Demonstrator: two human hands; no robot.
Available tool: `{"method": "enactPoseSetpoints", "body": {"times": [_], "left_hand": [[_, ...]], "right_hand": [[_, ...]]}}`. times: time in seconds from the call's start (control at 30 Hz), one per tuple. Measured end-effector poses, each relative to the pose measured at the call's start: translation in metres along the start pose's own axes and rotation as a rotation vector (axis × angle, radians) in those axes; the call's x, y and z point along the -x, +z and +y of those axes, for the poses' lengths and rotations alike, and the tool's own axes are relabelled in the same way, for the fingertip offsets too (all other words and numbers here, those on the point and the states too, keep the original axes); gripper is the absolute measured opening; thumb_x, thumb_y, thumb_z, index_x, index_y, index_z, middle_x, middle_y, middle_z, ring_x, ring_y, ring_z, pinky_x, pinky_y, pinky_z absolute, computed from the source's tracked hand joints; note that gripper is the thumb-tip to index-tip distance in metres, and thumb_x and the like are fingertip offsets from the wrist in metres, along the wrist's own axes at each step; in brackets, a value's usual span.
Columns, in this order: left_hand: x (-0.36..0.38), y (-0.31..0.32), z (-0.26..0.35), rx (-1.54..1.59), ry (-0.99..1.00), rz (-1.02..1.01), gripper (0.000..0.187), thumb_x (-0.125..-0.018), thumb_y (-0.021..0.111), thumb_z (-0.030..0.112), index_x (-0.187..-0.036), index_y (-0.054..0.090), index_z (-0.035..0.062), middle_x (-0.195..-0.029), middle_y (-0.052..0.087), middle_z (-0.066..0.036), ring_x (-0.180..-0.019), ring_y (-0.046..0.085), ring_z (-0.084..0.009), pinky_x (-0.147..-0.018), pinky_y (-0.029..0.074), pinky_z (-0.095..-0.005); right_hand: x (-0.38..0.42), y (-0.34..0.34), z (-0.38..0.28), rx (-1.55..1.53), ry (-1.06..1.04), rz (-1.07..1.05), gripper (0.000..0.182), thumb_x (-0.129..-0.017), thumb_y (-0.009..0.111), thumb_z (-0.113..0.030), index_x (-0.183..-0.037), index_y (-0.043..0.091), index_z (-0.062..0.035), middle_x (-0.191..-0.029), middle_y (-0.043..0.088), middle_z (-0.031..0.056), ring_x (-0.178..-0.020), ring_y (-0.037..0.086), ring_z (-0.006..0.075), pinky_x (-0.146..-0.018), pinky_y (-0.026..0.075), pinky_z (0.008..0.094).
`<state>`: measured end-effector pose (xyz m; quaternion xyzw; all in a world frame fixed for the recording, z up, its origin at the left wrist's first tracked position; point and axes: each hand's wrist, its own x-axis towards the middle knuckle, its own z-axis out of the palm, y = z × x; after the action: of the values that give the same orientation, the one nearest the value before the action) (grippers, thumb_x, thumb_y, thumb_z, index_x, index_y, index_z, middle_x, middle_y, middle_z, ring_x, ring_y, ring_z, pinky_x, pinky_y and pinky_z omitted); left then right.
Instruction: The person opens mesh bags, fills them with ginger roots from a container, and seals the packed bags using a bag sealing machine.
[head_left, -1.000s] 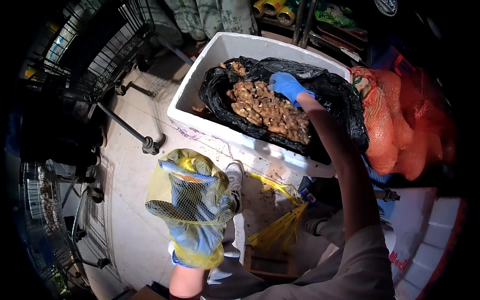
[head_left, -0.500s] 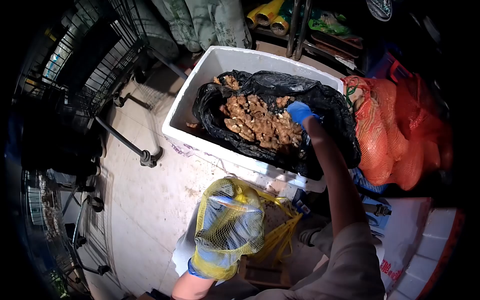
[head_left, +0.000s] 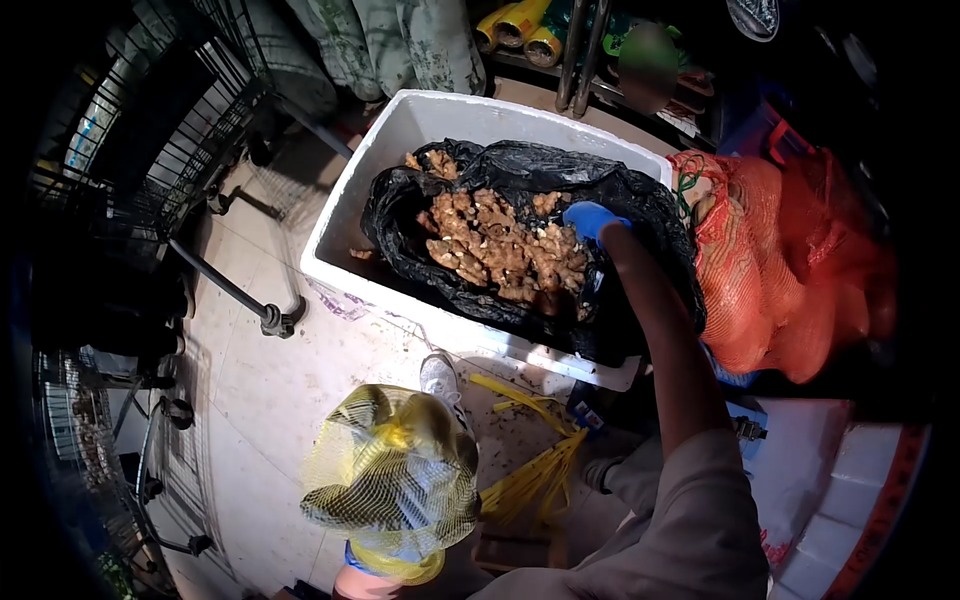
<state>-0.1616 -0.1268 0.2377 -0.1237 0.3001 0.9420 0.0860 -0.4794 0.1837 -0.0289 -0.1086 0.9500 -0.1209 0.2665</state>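
Observation:
Pieces of ginger (head_left: 500, 245) lie heaped in a black plastic bag (head_left: 560, 165) inside a white foam box (head_left: 480, 110). My right hand (head_left: 595, 220), in a blue glove, reaches into the bag at the right edge of the heap; its fingertips are hidden, and whatever it grips is too. My left hand (head_left: 395, 560), also gloved in blue, is at the bottom, inside a yellow mesh net bag (head_left: 400, 470) that spreads over it. Dark bundled material shows through the mesh. The left fingers cannot be made out.
Wire carts with castors (head_left: 275, 320) stand at the left. Red mesh sacks (head_left: 760, 270) lean beside the box at the right. Yellow straps (head_left: 530, 480) lie on the floor near a shoe (head_left: 440, 378). Yellow rolls (head_left: 520, 25) sit on a shelf behind.
My left hand and the yellow net have moved left and slightly down, and the net has spread wider. My right hand stays at the heap's right edge. The view has shifted slightly.

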Motion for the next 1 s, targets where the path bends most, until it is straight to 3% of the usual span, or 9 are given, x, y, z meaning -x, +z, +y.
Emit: {"method": "enactPoseSetpoints", "body": {"times": [0.17,0.33,0.4,0.57,0.67,0.7,0.73,0.87,1.0], "left_hand": [[-0.003,-0.002,0.001,-0.001,0.015,-0.016,0.077,-0.062,0.061,0.053,-0.122,0.034,0.0120,-0.113,0.045,-0.011,-0.094,0.051,-0.0227,-0.064,0.049,-0.0306],[-0.008,-0.007,0.007,-0.003,0.053,-0.027,0.076,-0.063,0.060,0.052,-0.122,0.033,0.0121,-0.112,0.046,-0.010,-0.091,0.052,-0.0220,-0.061,0.050,-0.0294],[-0.013,-0.010,0.010,0.010,0.076,-0.043,0.075,-0.064,0.060,0.052,-0.122,0.033,0.0121,-0.111,0.046,-0.010,-0.091,0.052,-0.0218,-0.060,0.050,-0.0290],[-0.036,-0.021,0.022,0.002,0.155,-0.135,0.074,-0.065,0.060,0.051,-0.122,0.033,0.0123,-0.111,0.047,-0.010,-0.088,0.053,-0.0211,-0.057,0.050,-0.0278],[-0.082,-0.029,0.024,-0.113,0.282,-0.150,0.069,-0.070,0.056,0.049,-0.123,0.032,0.0118,-0.109,0.048,-0.010,-0.088,0.054,-0.0207,-0.056,0.051,-0.0268],[-0.098,-0.037,0.020,-0.052,0.223,-0.047,0.068,-0.071,0.055,0.046,-0.122,0.032,0.0080,-0.116,0.044,-0.011,-0.088,0.054,-0.0208,-0.055,0.048,-0.0256],[-0.123,-0.055,0.017,0.101,0.131,-0.331,0.063,-0.074,0.053,0.044,-0.122,0.032,0.0073,-0.116,0.045,-0.009,-0.091,0.054,-0.0215,-0.057,0.049,-0.0263],[-0.156,-0.040,-0.025,0.316,0.133,-0.204,0.040,-0.083,0.047,0.026,-0.118,0.039,0.0087,-0.114,0.045,-0.010,-0.101,0.048,-0.0209,-0.083,0.044,-0.0288],[-0.166,-0.063,-0.056,0.285,0.124,-0.207,0.039,-0.085,0.044,0.030,-0.119,0.039,0.0103,-0.110,0.049,-0.006,-0.094,0.051,-0.0150,-0.075,0.044,-0.0240]], "right_hand": [[0.041,-0.036,-0.039,-0.284,0.281,-0.044,0.021,-0.070,0.051,-0.017,-0.086,0.058,-0.0046,-0.082,0.059,0.0133,-0.070,0.057,0.0277,-0.062,0.045,0.0382],[-0.009,-0.015,-0.013,0.382,-0.167,-0.092,0.020,-0.068,0.051,-0.011,-0.086,0.057,-0.0030,-0.080,0.058,0.0142,-0.063,0.056,0.0286,-0.060,0.045,0.0351],[0.018,-0.045,-0.039,0.283,0.041,-0.213,0.028,-0.065,0.058,-0.009,-0.092,0.056,-0.0044,-0.088,0.058,0.0151,-0.070,0.057,0.0284,-0.061,0.046,0.0349],[0.040,-0.080,-0.052,0.350,-0.194,0.055,0.042,-0.059,0.068,-0.014,-0.097,0.053,-0.0042,-0.094,0.055,0.0150,-0.092,0.051,0.0310,-0.076,0.042,0.0385],[0.053,-0.079,-0.025,0.541,-0.303,0.066,0.029,-0.056,0.067,-0.025,-0.075,0.061,-0.0036,-0.071,0.059,0.0143,-0.071,0.058,0.0310,-0.061,0.046,0.0387],[0.048,-0.065,-0.010,0.508,-0.179,-0.021,0.038,-0.052,0.070,-0.027,-0.081,0.059,-0.0049,-0.082,0.058,0.0173,-0.080,0.055,0.0333,-0.071,0.044,0.0390],[0.050,-0.058,-0.005,0.436,-0.175,-0.066,0.038,-0.051,0.070,-0.026,-0.080,0.059,-0.0044,-0.081,0.058,0.0180,-0.080,0.055,0.0335,-0.071,0.044,0.0397],[0.050,-0.027,-0.010,0.511,-0.186,0.049,0.019,-0.070,0.053,-0.020,-0.078,0.059,-0.0035,-0.078,0.058,0.0191,-0.077,0.055,0.0344,-0.067,0.044,0.0404],[0.045,-0.019,-0.009,0.585,-0.121,0.073,0.021,-0.075,0.042,-0.013,-0.077,0.060,-0.0033,-0.081,0.058,0.0194,-0.076,0.057,0.0332,-0.068,0.045,0.0395]]}}
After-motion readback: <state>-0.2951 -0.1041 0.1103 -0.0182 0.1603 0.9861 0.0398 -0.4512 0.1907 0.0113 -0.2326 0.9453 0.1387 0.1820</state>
